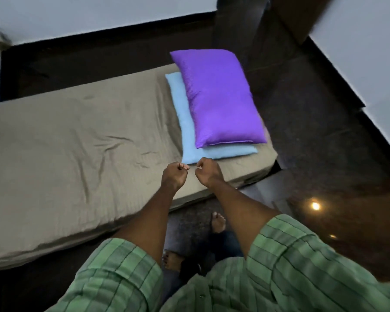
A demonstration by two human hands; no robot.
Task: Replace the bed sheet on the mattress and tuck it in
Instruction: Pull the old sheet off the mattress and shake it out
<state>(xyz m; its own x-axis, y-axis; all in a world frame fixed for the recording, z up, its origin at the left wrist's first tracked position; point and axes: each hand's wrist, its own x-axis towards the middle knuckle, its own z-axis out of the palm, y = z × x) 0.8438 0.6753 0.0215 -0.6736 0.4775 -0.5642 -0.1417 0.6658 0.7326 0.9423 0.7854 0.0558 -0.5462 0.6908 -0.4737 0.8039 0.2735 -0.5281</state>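
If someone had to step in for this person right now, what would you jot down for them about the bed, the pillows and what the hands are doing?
Left hand: fingers curled, held above the mattress edge, nothing visibly gripped.
Right hand: the same, close beside the left, just short of the blue pillow.
The taupe sheet covers the mattress on the dark floor, wrinkled in the middle; its near edge looks wrapped over the side.
The purple pillow lies on top of the blue one at the right end.
Whether this is the old or the new sheet cannot be told.
Left, probably: lift off both pillows, then change or smooth the sheet and tuck it in.
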